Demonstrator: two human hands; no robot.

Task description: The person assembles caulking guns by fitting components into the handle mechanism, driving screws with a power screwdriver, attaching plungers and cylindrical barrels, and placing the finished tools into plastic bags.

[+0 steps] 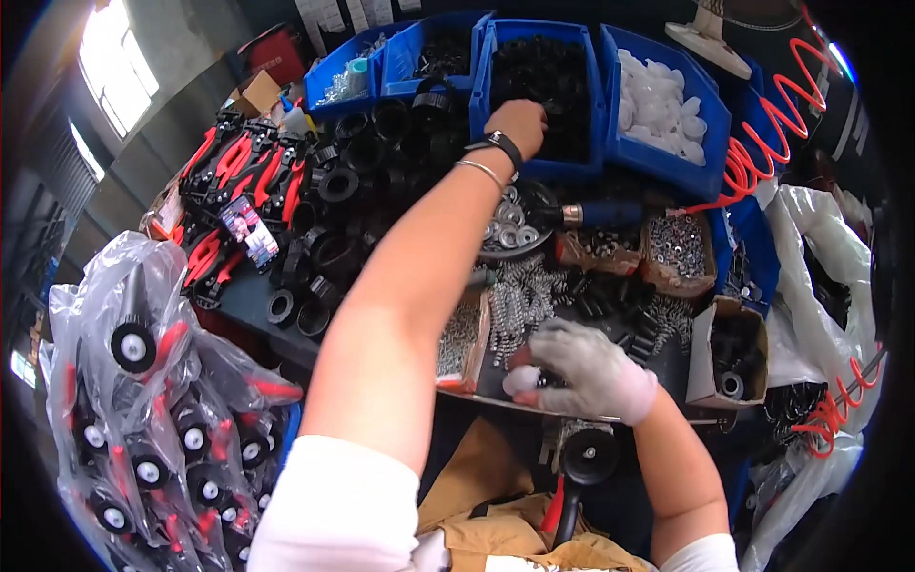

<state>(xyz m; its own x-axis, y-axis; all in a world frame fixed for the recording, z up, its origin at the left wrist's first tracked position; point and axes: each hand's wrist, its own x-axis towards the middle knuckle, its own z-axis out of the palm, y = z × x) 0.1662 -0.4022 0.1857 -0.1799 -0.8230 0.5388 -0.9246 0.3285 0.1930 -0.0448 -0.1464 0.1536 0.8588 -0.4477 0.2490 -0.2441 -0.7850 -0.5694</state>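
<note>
Reaching toward the upper middle of the frame, your bare left hand (516, 122) dips into the blue plastic bin of black round parts (548, 71), fingers curled down among them; whether they grip one, you cannot tell. A dark watch and a thin metal bangle sit on that wrist. Low in the centre, your right hand in a grey knit glove (591, 377) pinches a small white round cap (520, 379) between thumb and fingers, just above the table's near edge. Right of the black parts stands a blue bin of white caps (667, 110). At lower left, a clear plastic bag of red-and-black wheeled tools (143, 400) bulges.
</note>
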